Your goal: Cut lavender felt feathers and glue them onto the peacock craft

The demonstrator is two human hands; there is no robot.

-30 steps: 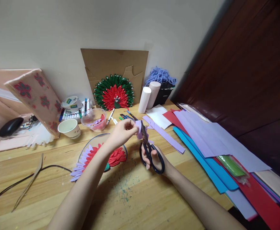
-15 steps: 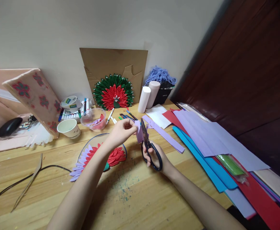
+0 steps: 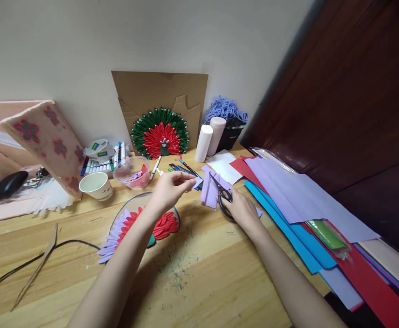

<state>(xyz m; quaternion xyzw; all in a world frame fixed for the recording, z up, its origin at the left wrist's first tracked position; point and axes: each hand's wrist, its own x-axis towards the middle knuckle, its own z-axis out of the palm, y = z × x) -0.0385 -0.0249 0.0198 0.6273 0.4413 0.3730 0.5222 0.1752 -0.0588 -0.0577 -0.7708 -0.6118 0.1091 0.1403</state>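
Observation:
My left hand (image 3: 170,188) is pinched on a small lilac paper piece (image 3: 197,182) above the wooden table (image 3: 192,282). My right hand (image 3: 242,208) grips black scissors (image 3: 222,195), which lie low over the table with blades pointing up-left. A folded lilac paper piece (image 3: 209,193) sits just left of the scissors, between my two hands. Below my left wrist lies a round craft (image 3: 141,223) with red and lilac paper petals.
Coloured paper sheets (image 3: 298,200) in lilac, blue and red spread at right. A paper cup (image 3: 95,186), a clear plastic bowl (image 3: 133,171), markers (image 3: 106,161), a green-red fan ornament (image 3: 160,134) against cardboard, white rolls (image 3: 209,136) and a cable (image 3: 31,262) stand around.
My right hand has swung the scissors down and to the right, onto the table. The larger lilac piece has parted from the small bit in my left hand.

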